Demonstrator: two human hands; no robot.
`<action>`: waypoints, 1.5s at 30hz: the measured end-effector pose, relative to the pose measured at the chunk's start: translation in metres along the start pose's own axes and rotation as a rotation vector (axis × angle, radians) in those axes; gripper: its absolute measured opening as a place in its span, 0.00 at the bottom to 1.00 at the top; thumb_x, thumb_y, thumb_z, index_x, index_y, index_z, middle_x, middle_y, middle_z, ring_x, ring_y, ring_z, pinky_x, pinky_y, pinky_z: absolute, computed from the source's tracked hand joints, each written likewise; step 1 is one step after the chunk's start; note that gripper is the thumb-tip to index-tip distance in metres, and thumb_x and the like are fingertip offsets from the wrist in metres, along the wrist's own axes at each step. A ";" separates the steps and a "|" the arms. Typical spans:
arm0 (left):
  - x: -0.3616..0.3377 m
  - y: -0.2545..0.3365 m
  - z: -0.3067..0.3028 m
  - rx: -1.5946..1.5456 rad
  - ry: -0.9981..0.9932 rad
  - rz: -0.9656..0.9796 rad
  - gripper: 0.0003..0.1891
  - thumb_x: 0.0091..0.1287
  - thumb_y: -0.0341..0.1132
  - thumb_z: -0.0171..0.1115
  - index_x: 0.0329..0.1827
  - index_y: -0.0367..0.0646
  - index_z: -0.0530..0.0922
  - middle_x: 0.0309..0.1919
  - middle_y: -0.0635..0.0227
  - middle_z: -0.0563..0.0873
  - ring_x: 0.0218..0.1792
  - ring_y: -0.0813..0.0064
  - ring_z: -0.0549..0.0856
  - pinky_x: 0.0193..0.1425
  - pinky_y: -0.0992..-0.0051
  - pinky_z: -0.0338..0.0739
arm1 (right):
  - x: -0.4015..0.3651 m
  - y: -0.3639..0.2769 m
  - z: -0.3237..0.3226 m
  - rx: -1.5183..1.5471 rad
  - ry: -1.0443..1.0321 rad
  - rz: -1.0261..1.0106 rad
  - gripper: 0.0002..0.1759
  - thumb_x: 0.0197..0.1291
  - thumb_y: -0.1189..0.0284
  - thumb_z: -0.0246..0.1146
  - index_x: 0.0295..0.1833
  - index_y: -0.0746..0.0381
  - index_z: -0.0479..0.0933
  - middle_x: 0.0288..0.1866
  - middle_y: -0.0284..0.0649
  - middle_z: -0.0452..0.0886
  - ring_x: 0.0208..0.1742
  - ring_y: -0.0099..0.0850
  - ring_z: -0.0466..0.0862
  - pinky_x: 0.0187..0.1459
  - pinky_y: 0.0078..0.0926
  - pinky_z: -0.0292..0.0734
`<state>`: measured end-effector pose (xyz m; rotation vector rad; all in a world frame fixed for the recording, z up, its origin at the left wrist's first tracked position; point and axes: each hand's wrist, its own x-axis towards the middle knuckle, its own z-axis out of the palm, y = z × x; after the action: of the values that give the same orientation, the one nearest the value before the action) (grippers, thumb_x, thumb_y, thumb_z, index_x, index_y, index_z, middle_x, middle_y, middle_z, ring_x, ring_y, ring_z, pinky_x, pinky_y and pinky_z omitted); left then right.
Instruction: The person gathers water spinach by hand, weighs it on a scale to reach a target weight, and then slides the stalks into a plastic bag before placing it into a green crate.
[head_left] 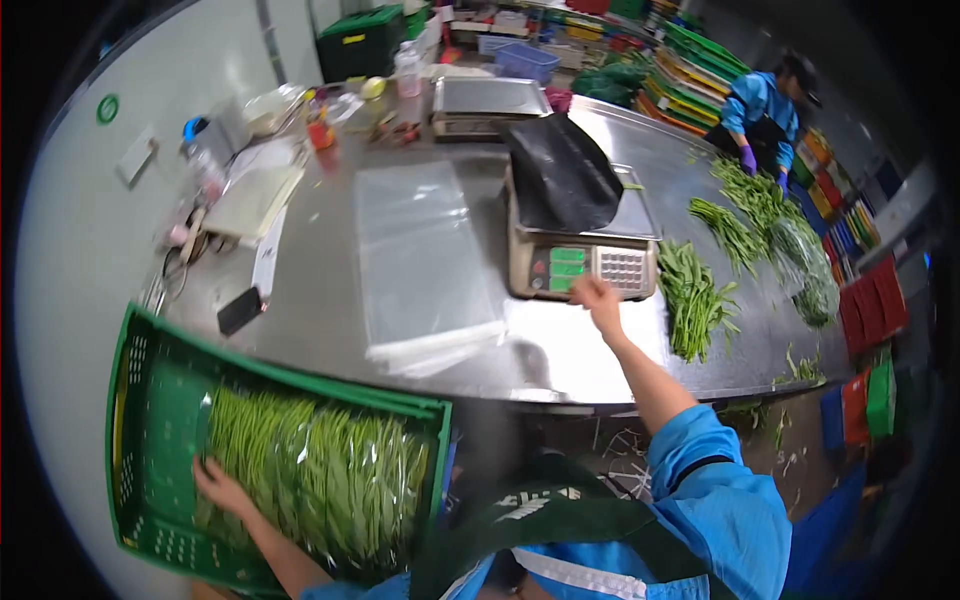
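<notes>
Touching scale (566, 268) w/ R hand (597, 298); L hand (218, 488) on bagged beans (320, 470).

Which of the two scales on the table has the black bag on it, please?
The nearer scale, whose keypad the right hand touches, carries the black bag; the farther scale has a bare platform.

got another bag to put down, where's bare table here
Bare steel: the near table edge before the grey weighing scale, and a strip between the stack of clear plastic bags and the black phone. Crowded: loose green beans right, clutter far left.
</notes>
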<state>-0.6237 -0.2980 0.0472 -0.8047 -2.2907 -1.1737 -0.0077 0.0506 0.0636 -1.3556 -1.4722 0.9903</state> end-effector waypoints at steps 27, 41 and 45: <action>-0.151 0.655 0.341 -0.284 -0.826 1.661 0.17 0.47 0.25 0.57 0.42 0.49 0.77 0.50 0.67 0.76 0.56 0.64 0.71 0.62 0.57 0.57 | -0.059 0.122 -0.499 -0.464 0.575 0.351 0.13 0.50 0.74 0.63 0.42 0.67 0.75 0.35 0.39 0.79 0.36 0.25 0.79 0.38 0.23 0.74; -0.486 0.657 0.271 -0.642 -2.158 -0.293 0.23 0.59 0.34 0.61 0.55 0.30 0.68 0.47 0.56 0.79 0.45 0.71 0.79 0.52 0.75 0.72 | -0.061 0.188 -0.311 -0.123 0.547 0.694 0.27 0.50 0.66 0.65 0.52 0.73 0.70 0.41 0.48 0.80 0.42 0.33 0.80 0.46 0.28 0.73; -0.511 0.706 0.263 -0.693 -2.327 -0.653 0.22 0.56 0.35 0.63 0.50 0.31 0.71 0.40 0.60 0.81 0.39 0.74 0.81 0.43 0.76 0.75 | -0.042 0.162 -0.308 0.364 0.081 0.733 0.28 0.47 0.68 0.68 0.52 0.72 0.70 0.43 0.43 0.79 0.41 0.27 0.78 0.46 0.24 0.72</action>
<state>0.1925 0.1017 -0.0026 -3.0241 -3.9205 -1.3991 0.3357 0.0211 -0.0026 -1.6577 -0.6663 1.5449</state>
